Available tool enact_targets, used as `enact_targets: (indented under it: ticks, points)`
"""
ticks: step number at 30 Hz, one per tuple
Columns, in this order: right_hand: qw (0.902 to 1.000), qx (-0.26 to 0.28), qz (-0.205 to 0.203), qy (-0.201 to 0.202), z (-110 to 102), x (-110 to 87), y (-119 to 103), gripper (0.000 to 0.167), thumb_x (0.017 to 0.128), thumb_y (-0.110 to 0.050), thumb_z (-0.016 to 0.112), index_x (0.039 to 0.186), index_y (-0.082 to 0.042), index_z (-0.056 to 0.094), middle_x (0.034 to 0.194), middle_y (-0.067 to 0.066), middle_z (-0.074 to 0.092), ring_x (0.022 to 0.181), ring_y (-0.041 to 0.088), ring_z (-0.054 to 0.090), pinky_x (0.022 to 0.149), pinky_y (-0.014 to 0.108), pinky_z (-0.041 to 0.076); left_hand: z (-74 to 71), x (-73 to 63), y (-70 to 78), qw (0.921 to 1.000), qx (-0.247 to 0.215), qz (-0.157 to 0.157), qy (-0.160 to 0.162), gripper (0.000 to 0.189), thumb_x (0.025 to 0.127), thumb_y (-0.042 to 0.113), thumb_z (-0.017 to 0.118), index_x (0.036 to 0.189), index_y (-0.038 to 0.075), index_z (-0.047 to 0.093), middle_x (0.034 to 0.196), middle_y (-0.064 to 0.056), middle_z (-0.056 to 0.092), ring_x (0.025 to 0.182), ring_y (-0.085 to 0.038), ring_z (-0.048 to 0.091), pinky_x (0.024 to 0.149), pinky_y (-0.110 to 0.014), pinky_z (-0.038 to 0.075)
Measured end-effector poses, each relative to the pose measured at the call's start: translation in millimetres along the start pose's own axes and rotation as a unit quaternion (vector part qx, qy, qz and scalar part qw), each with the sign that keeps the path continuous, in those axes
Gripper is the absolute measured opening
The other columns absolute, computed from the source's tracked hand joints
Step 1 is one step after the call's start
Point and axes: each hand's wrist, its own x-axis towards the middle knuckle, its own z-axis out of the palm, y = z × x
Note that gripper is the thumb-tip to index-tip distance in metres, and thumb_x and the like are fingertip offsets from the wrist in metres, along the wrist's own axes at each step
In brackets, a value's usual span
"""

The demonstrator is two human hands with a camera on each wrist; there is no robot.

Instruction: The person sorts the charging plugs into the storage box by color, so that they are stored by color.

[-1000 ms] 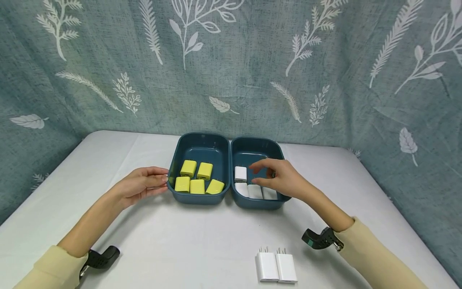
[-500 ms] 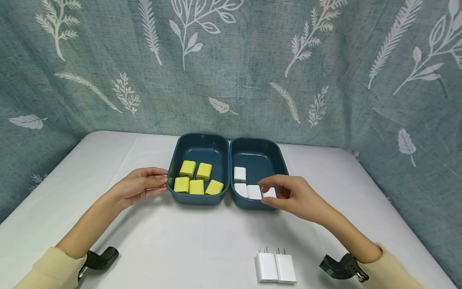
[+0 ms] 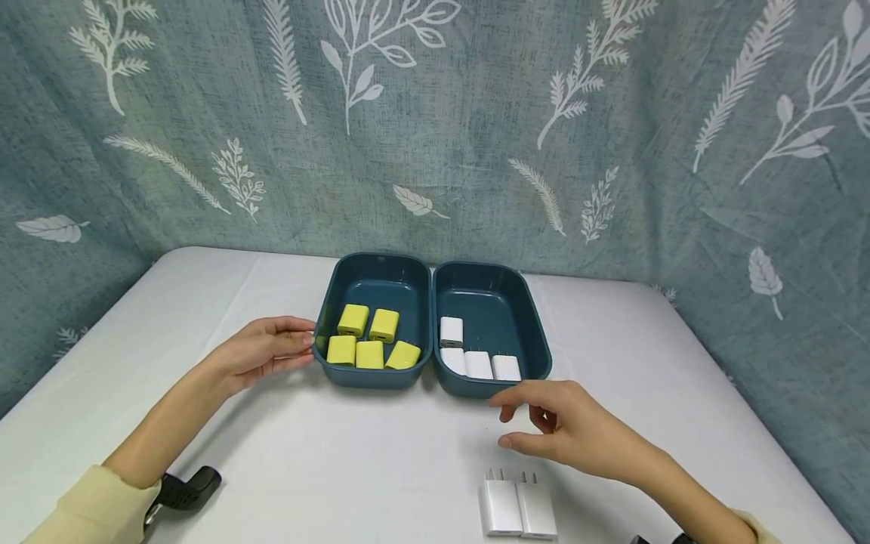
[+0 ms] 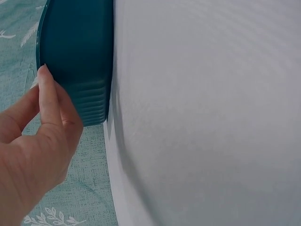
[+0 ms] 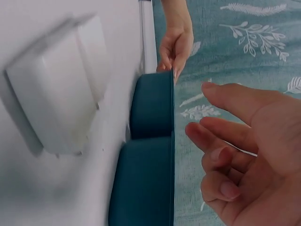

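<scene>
My left hand (image 3: 267, 353) rests its fairly straight fingers against the left wall of a dark teal bin (image 3: 379, 378); the left wrist view shows the fingertips at this bin's rim. Several yellow charger plugs (image 3: 356, 351) lie inside it. A matching bin (image 3: 491, 310) stands close on its right and contains several white charger plugs (image 3: 479, 366). In front of that bin hovers my right hand (image 3: 578, 431), thumb and index finger apart, nothing between them. Below the hand, two white charger plugs (image 3: 502, 508) lie side by side on the table, prongs pointing toward the bins.
A white cloth (image 3: 381, 461) covers the table. Behind its far edge hangs a blue-green curtain (image 3: 435, 166) with white leaf prints. Each wrist wears a black band; the left one (image 3: 186, 489) shows more fully.
My right hand has come out of the right bin and moved back toward the two white charger plugs on the table. My left hand has stayed against the left bin.
</scene>
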Motion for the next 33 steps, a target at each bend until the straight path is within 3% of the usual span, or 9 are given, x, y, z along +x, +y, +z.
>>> enact_targets:
  ticks: [6,11,18,21,33]
  points:
    - [0.9998,-0.010,-0.002,-0.015,7,-14.2,-7,0.031,0.088,-0.034,0.077,0.116,-0.027,0.067,0.095,-0.015,0.064,0.061,0.000,0.045,0.051,0.016,0.044,-0.1,0.4,-1.5,1.0000,-0.003,0.001,0.002,0.046,0.100,-0.002,0.054,0.139,-0.015,0.035,0.105,-0.007,0.061,0.094,-0.014,0.068,0.091,-0.028,0.057]
    - [0.9989,-0.015,0.019,-0.039,15,-27.4,-10,0.033,0.088,-0.040,0.076,0.116,-0.024,0.068,0.097,-0.014,0.065,0.062,0.002,0.046,0.051,0.014,0.044,0.1,2.3,-1.3,1.0000,0.004,0.000,-0.002,0.047,0.100,0.000,0.055,0.140,-0.014,0.034,0.107,-0.009,0.061,0.095,-0.015,0.068,0.093,-0.030,0.056]
    - [0.9884,0.018,0.104,-0.110,21,-35.2,-17,0.042,0.086,-0.049,0.074,0.121,-0.026,0.067,0.109,-0.017,0.063,0.085,0.005,0.056,0.066,0.021,0.053,-0.3,2.9,3.0,0.9999,0.011,0.003,0.002,0.046,0.100,0.002,0.055,0.139,-0.014,0.035,0.105,-0.008,0.062,0.094,-0.014,0.068,0.092,-0.030,0.056]
    - [0.9845,0.018,0.126,-0.120,23,-36.9,-18,0.044,0.085,-0.052,0.074,0.121,-0.029,0.067,0.114,-0.018,0.061,0.092,0.005,0.056,0.070,0.024,0.055,0.6,2.4,3.5,1.0000,0.009,0.002,0.003,0.046,0.100,0.001,0.055,0.139,-0.014,0.036,0.105,-0.008,0.062,0.094,-0.014,0.068,0.092,-0.030,0.056]
    - [0.9921,-0.036,0.055,-0.107,37,-45.4,-8,0.044,0.088,-0.048,0.072,0.124,-0.025,0.065,0.117,-0.018,0.059,0.099,0.002,0.057,0.079,0.023,0.057,-0.3,0.8,-0.4,1.0000,0.005,0.001,0.002,0.046,0.100,0.001,0.054,0.140,-0.015,0.035,0.104,-0.007,0.062,0.094,-0.014,0.068,0.092,-0.029,0.056]
